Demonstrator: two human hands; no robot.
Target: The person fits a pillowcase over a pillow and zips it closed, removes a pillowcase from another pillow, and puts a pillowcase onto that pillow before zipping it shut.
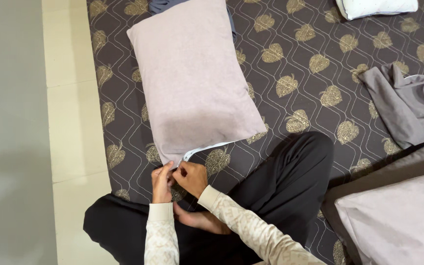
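A pale pink pillow (192, 78) lies on a dark mattress (300, 64) patterned with gold leaves. Along its near edge runs a white zipper (207, 148), partly open. My left hand (162, 182) pinches the pillow cover's near left corner. My right hand (191, 177) is closed on the zipper end right beside it. Both hands touch each other at that corner. I sit cross-legged in dark trousers (280, 186), sleeves cream and patterned.
A grey crumpled cloth (408, 105) lies at the right. Another pink pillow (398, 221) on a dark cover sits at the lower right. A white pillow (376, 7) shows at the top right. Pale floor tiles (69, 122) border the mattress on the left.
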